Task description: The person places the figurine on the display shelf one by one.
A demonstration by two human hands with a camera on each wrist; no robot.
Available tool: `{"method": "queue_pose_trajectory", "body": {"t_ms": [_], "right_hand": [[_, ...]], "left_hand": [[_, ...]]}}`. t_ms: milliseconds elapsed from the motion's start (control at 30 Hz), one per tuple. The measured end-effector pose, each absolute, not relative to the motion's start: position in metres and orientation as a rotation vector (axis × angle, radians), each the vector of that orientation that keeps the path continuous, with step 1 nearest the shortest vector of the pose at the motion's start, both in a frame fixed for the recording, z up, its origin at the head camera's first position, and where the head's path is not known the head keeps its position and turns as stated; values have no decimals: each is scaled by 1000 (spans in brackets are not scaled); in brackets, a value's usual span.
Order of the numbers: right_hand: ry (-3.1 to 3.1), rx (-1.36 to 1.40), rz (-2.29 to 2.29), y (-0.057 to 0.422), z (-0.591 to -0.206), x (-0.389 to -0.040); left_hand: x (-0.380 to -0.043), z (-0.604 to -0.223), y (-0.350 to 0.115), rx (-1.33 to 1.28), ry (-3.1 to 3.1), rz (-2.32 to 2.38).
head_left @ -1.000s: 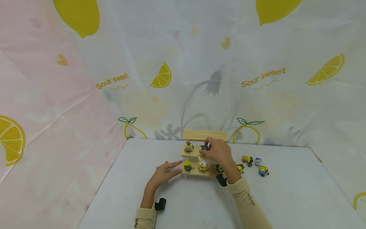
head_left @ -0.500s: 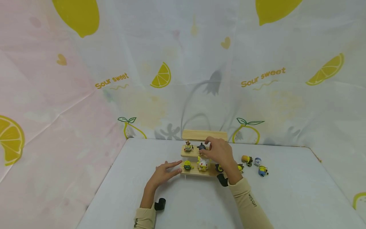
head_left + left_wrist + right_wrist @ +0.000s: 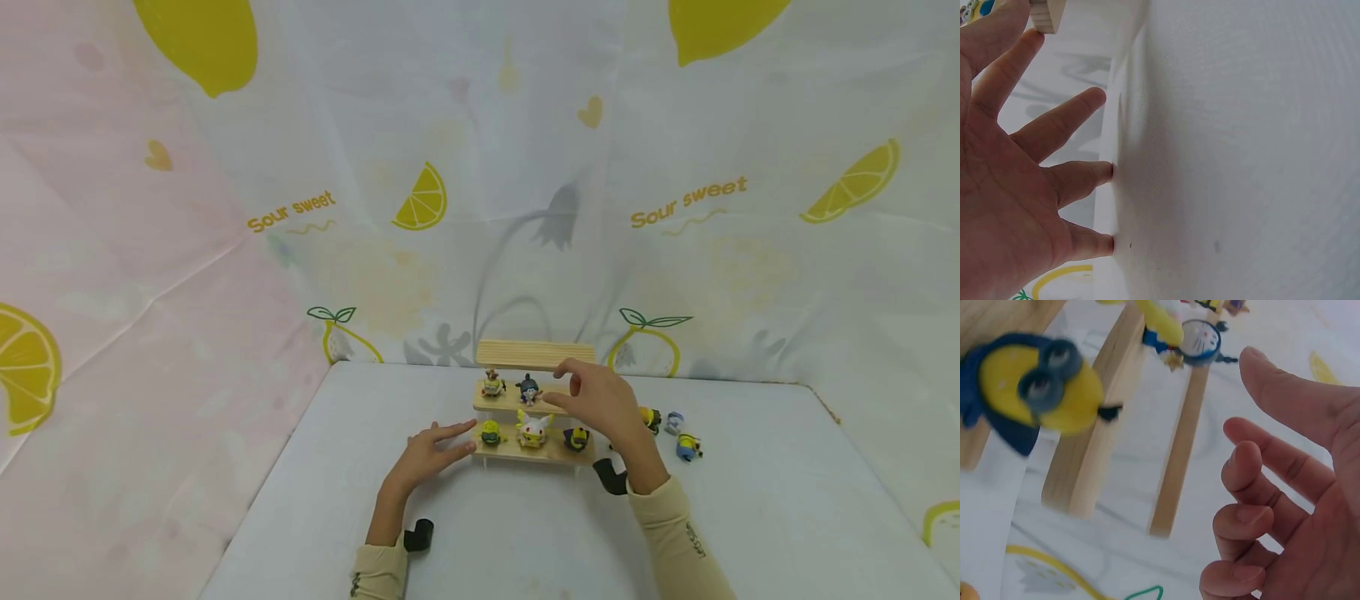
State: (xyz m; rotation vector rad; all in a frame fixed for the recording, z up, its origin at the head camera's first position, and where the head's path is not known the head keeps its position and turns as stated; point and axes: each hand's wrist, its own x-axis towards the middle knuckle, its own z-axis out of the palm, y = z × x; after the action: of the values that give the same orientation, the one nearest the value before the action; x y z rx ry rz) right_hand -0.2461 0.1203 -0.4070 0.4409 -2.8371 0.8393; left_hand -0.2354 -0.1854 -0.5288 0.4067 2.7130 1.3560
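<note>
A small wooden stepped shelf (image 3: 536,353) stands on the table with toy figurines on its two lower steps. My left hand (image 3: 426,460) is at its left side, fingers spread; in the left wrist view a fingertip meets the wood's end. On the middle step stands a dark-blue figurine (image 3: 528,389) with a whiskered white face, beside a figurine in a brown hat (image 3: 492,385). Just right of it hovers my right hand (image 3: 606,406), holding nothing, thumb and fingers apart. The lower step bears a green-yellow figurine (image 3: 491,432), a white-and-yellow eared one (image 3: 532,431) and a caped minion (image 3: 1041,384).
Right of the shelf lie several loose figurines, among them a blue-and-yellow minion (image 3: 687,447) and a white-and-blue one (image 3: 674,422). The right forearm partly covers that group. A lemon-printed cloth (image 3: 517,250) hangs behind the white table (image 3: 510,533).
My right hand has let go of the dark-blue figurine on the middle step and drawn back to the right, uncovering the caped minion. The left hand has stayed put.
</note>
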Motion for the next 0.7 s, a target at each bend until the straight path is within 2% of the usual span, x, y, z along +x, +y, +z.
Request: {"method": "queue_pose_trajectory", "body": {"t_ms": [700], "right_hand": [[-2856,511,830,177,-414,-235]], "left_hand": [[-237,-532,-187,428,2705,1378]]}}
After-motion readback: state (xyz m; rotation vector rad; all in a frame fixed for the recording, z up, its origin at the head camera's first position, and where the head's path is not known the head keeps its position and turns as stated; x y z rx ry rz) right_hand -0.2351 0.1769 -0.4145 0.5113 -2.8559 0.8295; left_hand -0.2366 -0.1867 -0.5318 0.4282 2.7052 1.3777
